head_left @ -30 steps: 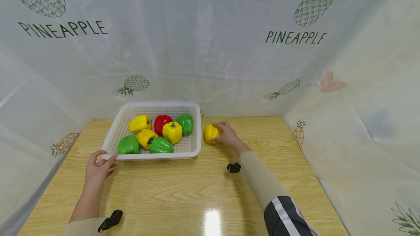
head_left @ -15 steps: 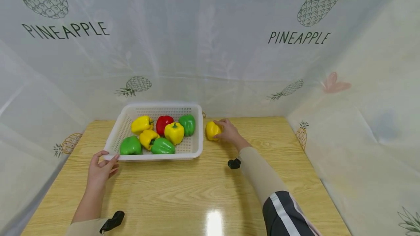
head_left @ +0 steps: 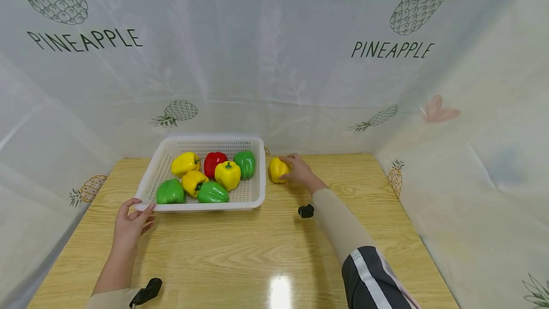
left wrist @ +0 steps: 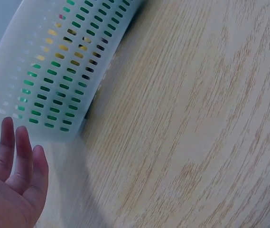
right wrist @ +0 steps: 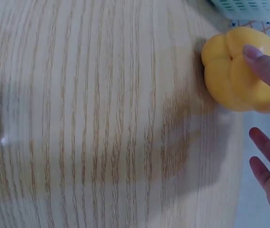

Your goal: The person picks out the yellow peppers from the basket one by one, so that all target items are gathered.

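A white perforated plastic basket (head_left: 199,207) sits at the back left of the wooden table with several bell peppers in it. Green peppers (head_left: 170,191), yellow ones (head_left: 228,175) and a red one (head_left: 214,163) lie spread over its bottom. My left hand (head_left: 130,221) grips the rim at the basket's front left corner; three fingers (left wrist: 39,175) show beside the perforated wall in the left wrist view. Just right of the basket, my right hand (head_left: 299,174) holds a yellow bell pepper (head_left: 278,170) between thumb and fingers. In the right wrist view the thumb lies on this pepper (right wrist: 234,80).
The wooden table (head_left: 223,252) reaches from the basket to the front edge of the view. A translucent curtain (head_left: 274,75) printed with pineapples hangs right behind the table and along its sides. Black wrist devices (head_left: 147,292) sit at both sleeves.
My right hand and the yellow bell pepper have shifted slightly toward the back of the table. The left hand stays on the basket rim.
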`<state>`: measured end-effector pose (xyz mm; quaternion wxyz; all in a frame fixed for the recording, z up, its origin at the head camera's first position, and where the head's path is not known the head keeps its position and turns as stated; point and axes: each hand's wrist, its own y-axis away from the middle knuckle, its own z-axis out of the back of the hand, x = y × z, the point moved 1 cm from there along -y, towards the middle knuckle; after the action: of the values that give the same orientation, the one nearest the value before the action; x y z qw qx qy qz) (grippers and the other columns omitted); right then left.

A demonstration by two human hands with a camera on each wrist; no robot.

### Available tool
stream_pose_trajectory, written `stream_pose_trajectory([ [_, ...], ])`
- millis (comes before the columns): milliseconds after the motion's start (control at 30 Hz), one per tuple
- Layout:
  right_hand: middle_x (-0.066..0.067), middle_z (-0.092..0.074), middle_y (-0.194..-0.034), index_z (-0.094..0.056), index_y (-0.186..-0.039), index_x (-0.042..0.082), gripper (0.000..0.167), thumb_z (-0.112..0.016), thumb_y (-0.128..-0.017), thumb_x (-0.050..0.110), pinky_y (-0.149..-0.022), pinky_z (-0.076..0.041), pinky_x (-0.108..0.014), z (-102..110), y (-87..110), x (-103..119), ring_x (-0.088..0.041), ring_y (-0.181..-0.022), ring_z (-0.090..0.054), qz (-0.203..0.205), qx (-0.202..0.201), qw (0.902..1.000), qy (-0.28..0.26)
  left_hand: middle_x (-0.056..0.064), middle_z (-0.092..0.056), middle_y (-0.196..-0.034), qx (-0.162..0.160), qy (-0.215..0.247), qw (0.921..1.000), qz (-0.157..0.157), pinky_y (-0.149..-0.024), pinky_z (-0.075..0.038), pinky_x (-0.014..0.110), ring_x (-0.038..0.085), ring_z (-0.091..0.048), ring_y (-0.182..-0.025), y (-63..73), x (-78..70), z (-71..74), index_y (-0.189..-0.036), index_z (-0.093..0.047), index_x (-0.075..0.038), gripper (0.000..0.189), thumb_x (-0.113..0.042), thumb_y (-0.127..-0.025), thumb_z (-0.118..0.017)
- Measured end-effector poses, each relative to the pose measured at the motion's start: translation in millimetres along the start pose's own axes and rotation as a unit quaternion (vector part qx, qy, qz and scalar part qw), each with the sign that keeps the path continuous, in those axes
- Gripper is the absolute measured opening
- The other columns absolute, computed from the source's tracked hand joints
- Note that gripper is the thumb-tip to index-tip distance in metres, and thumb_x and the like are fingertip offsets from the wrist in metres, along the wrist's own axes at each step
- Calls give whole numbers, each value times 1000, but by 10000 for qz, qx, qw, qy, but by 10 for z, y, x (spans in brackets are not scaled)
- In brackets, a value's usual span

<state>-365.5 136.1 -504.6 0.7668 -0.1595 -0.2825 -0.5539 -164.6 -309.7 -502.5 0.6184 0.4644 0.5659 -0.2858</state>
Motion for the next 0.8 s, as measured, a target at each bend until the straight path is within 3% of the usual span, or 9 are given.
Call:
stream_pose_trajectory([
  [533,-10,-46,-134,-49,-143,16,70,-82,-81,18,-103,-33,-57,46,-54,71,-33,-124,-45,118,65,9990,432,-10,-68,-70,27,27,9999,-134,-59,-56,24,6,-64,-61,-3,13,-22,-109,-42,-30,35,-19,-92,-70],
  [800,-11,-46,-136,-48,-143,16,71,-83,-81,19,-104,-36,-55,69,-54,98,-33,-125,-45,185,141,9977,639,-7,-69,-73,-104,-79,9999,-48,-59,-56,25,8,-65,-63,-5,7,-12,-111,-41,-30,37,-20,-91,-71],
])
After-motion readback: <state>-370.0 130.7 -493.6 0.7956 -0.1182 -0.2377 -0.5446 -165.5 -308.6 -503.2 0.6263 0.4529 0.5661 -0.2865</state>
